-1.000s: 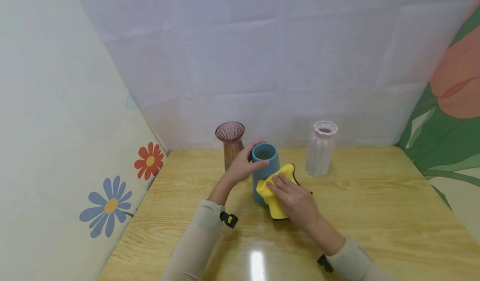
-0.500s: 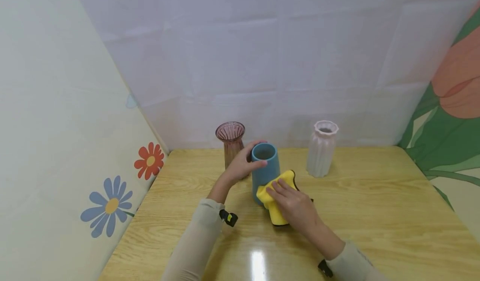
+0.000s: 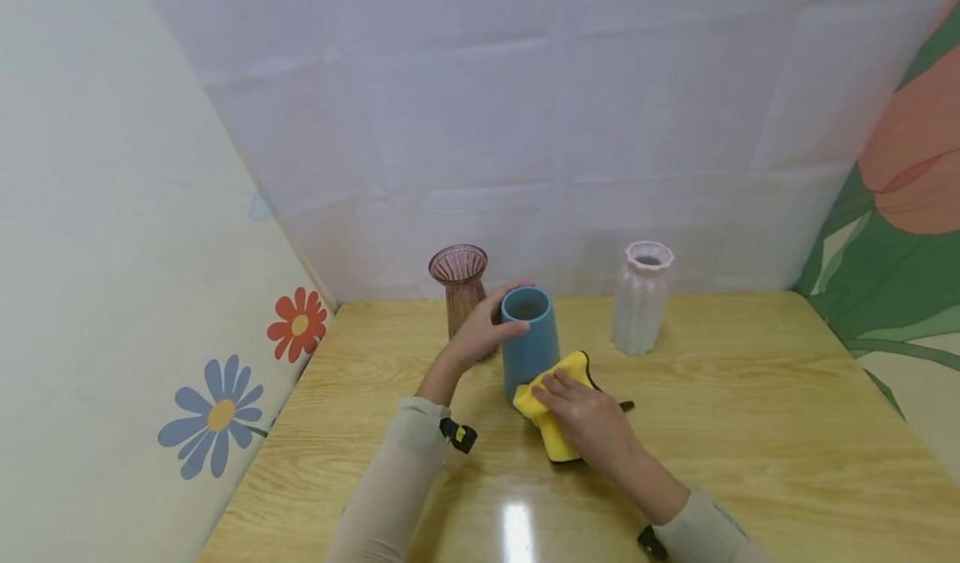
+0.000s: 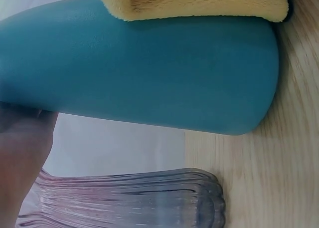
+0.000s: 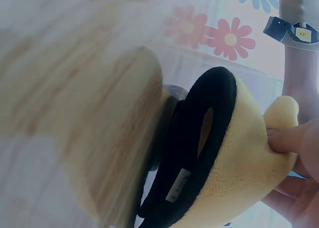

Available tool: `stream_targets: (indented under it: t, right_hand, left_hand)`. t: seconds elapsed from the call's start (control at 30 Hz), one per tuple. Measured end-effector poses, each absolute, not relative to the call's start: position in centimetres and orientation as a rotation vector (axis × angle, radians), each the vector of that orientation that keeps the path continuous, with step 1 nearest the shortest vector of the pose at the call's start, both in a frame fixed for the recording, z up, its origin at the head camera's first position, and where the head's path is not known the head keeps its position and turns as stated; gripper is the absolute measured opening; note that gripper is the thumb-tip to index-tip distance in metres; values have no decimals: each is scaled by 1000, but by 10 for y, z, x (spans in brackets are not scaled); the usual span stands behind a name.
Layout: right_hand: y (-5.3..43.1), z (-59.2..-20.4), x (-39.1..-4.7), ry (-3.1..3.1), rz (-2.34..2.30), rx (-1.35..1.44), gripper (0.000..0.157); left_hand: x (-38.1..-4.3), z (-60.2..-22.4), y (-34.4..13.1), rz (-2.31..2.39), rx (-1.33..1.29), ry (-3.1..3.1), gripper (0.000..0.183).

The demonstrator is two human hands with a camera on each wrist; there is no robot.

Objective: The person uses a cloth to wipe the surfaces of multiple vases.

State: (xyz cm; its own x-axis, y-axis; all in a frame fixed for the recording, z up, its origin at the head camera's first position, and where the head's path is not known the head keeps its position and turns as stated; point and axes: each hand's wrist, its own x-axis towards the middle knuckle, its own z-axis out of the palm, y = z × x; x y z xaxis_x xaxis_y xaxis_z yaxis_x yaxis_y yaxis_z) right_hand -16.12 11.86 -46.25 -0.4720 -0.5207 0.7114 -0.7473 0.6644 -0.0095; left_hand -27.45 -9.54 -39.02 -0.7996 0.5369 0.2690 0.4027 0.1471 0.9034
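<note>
A smooth blue vase (image 3: 531, 353) stands upright on the table, its mouth facing up. My left hand (image 3: 477, 331) grips it just below the rim, with the thumb across the near side. In my right hand (image 3: 597, 423) is a yellow cleaning cloth (image 3: 557, 441) with a black edge, pressed against the vase's lower right side. The left wrist view has the blue vase (image 4: 149, 73) lying sideways across it, the cloth (image 4: 199, 3) touching its upper side. In the right wrist view my thumb pinches into the fluffy cloth (image 5: 239, 163), whose dark trim bears a small white label.
A ribbed pinkish glass vase (image 3: 459, 284) stands close behind my left hand. Farther right is a white fluted vase (image 3: 641, 309) near the back wall (image 3: 480, 113). The wooden table (image 3: 750, 413) meets a flower-patterned wall on each side.
My right hand and the cloth have slid down the blue vase's side towards its base. The left hand keeps its grip near the rim, and the other vases stay put.
</note>
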Motion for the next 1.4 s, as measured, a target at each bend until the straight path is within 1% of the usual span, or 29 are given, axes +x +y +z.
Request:
stream_targets:
  t: [0.13,0.27,0.3,0.37,0.4,0.43,0.6,0.67,0.8,0.9,1.0,1.27,1.4]
  right_hand:
    - [121,-460,-159,-2172,442,977,36]
    - [128,-452,-156,-2086,534,950,22]
    - [130,-449,-155,-2061,556,941,23]
    - [134,-441,-154,-2011,579,926,35]
    - [135,-437,-154,-1988,576,923,40]
    - [136,-433,-154,-1968,568,923,42]
    - [139,-413,-161,-1860,448,925,37]
    - [139,-409,-166,-1843,405,925,36]
    - [136,-407,-173,-1884,375,931,38]
    - [133,-412,-178,-1910,393,939,40]
    - [130,-416,-182,-1904,424,947,40]
    - [122,-419,-181,-1895,471,949,38]
    - [120,-422,-181,-1894,453,942,36]
  left_hand:
    - [-276,-392,-95,1800,1023,2200,69]
    - [-270,-396,-94,1927,1040,2136,79]
    - [-267,-398,-94,1958,1024,2147,81]
    - [-262,-400,-93,1999,976,2203,86]
    - [-259,-401,-92,2010,948,2240,87]
    - [-257,-402,-92,2009,919,2281,86]
    - [-254,-400,-90,1928,823,2428,75]
    - [-255,-397,-92,1886,820,2448,74]
    - [-256,-393,-95,1828,822,2435,78]
    - [-256,-392,-98,1788,820,2423,77]
    - [-257,-392,-97,1764,824,2415,76]
    - [-258,-390,-95,1738,815,2440,89]
    - [-259,-389,-93,1729,808,2446,89]
